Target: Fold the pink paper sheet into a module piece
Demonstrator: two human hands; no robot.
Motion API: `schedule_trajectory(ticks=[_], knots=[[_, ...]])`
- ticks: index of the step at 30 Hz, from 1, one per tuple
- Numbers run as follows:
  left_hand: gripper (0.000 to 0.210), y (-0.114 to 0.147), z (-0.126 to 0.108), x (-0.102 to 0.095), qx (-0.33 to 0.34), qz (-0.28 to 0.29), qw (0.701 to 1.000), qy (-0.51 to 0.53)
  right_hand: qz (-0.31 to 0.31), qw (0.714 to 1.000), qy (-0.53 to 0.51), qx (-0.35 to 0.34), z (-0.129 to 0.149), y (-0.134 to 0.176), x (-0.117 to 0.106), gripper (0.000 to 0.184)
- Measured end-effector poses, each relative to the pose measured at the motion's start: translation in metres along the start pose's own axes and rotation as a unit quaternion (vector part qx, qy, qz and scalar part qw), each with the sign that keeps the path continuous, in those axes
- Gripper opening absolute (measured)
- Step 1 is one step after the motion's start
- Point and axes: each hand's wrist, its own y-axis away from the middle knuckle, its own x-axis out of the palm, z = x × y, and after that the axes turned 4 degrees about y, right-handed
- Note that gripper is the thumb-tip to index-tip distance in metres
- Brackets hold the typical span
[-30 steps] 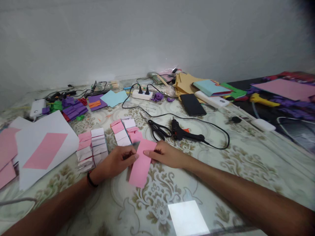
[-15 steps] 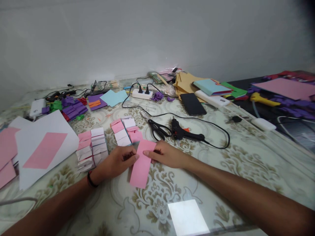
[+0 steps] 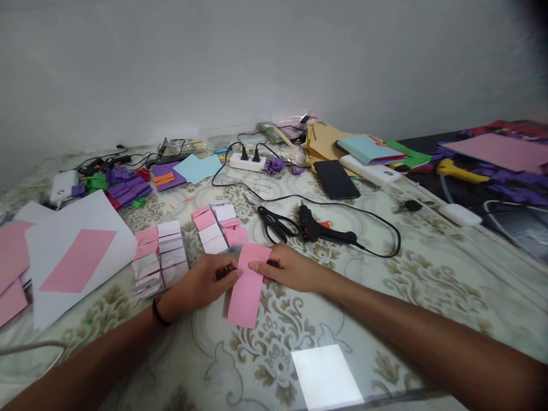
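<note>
A pink paper strip [image 3: 248,297] is held slightly tilted above the patterned table cover. My right hand [image 3: 291,268] pinches its upper right edge, thumb on top and fingers behind. At the strip's left edge, the thumb and fingers of my left hand [image 3: 214,279] close on the paper. Just beyond lies a card with folded pink and white paper pieces [image 3: 214,228]. Another such folded set [image 3: 160,257] rests left of my left wrist. Black scissors [image 3: 278,224] and a black glue gun [image 3: 321,225] lie behind my right hand.
White sheets [image 3: 107,217] with a pink rectangle [image 3: 79,261] are at the left. A power strip [image 3: 247,163], a phone [image 3: 336,180] and stacked coloured paper [image 3: 368,149] sit farther back. The glue gun's cable [image 3: 385,220] loops at the right.
The lower end of the pink strip has shifted very slightly to the right. Both hands keep nearly the same place and grip.
</note>
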Motion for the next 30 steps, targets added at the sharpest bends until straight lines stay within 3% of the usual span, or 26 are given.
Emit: schedule_trajectory(ticks=[30], knots=[[0.036, 0.0009, 0.0015, 0.0003, 0.013, -0.006, 0.999, -0.03, 0.0, 1.0, 0.02, -0.014, 0.0001, -0.0004, 0.0013, 0.06]])
